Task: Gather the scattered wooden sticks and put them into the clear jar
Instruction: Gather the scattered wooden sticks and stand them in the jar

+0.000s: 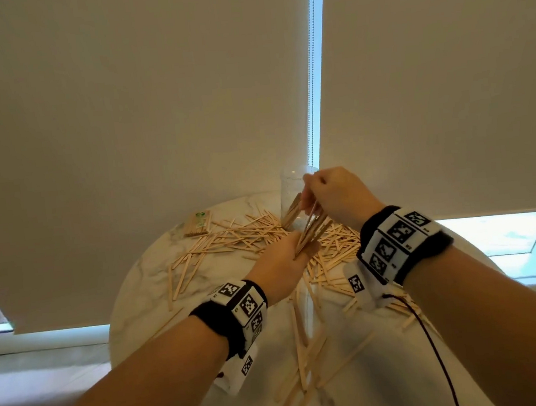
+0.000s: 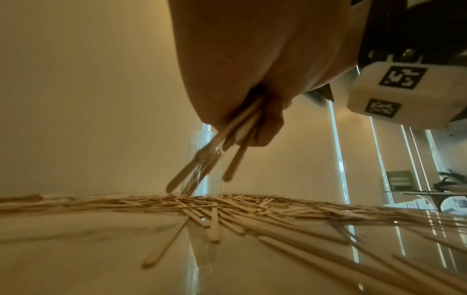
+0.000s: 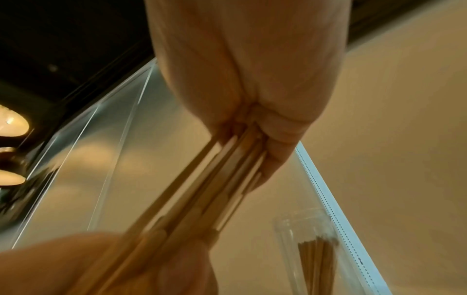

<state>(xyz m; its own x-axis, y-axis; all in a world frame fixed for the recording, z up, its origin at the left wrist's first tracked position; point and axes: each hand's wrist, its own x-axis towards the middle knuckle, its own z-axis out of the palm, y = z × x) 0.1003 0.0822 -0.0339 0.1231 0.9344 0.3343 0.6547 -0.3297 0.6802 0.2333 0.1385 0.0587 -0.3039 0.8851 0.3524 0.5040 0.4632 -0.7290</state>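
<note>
Both hands hold one bundle of sticks (image 1: 312,231): left hand (image 1: 282,263) grips the bottom, right hand (image 1: 334,193) pinches the top, right beside the clear jar (image 1: 292,194). Jar's at the table's (image 1: 143,280) far edge w/ some sticks inside. Best to line up the ends, then drop them in straight.

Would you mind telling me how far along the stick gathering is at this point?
Early days. Done: a few sticks already stand inside the clear jar. In hand: the left hand and right hand both grip one bundle of sticks just in front of the jar. Left: most scattered sticks still cover the marble table, near and far.
</note>
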